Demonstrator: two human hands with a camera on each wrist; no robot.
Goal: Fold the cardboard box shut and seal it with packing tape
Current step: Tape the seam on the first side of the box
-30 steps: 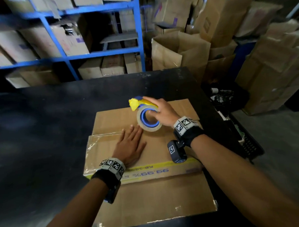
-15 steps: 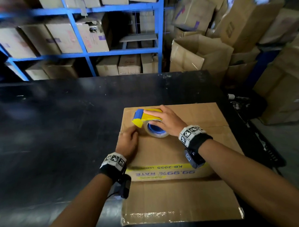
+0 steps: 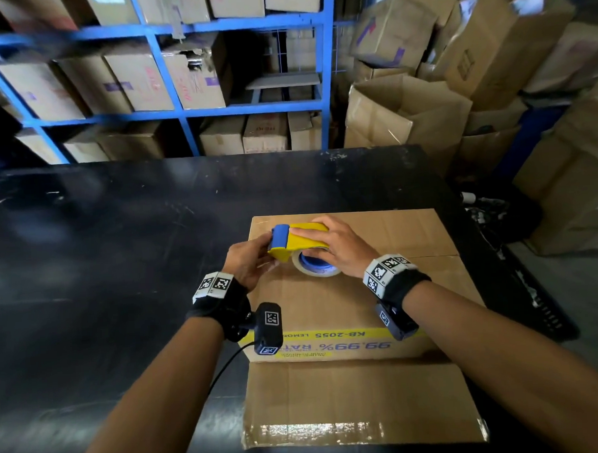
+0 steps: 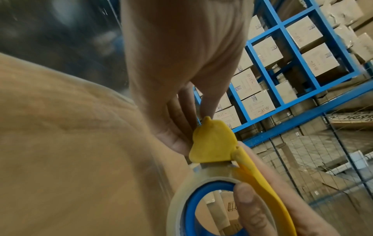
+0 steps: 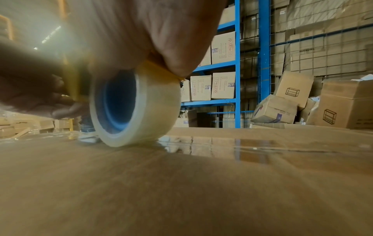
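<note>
A flattened cardboard box (image 3: pixel 380 311) with a yellow printed stripe lies on the black table (image 3: pixel 121 268). A yellow tape dispenser (image 3: pixel 301 241) with a blue roller stands on the box near its left edge, its clear tape roll (image 3: pixel 313 265) touching the cardboard. My right hand (image 3: pixel 326 245) grips the dispenser from above, thumb in the blue core. My left hand (image 3: pixel 269 250) pinches the dispenser's front end. In the left wrist view the dispenser (image 4: pixel 212 143) sits at my fingers (image 4: pixel 175 132). The right wrist view shows the tape roll (image 5: pixel 141 108) resting on the box (image 5: pixel 181 183).
A box flap (image 3: pixel 360 405) with a glossy tape strip reaches toward me at the table's near edge. Blue shelving (image 3: pixel 183 111) full of cartons stands behind the table. Piled cardboard boxes (image 3: pixel 406 119) crowd the floor to the right.
The dispenser and my right hand have moved left to the box's left edge. My left hand has lifted from pressing flat on the cardboard and now pinches the dispenser's front.
</note>
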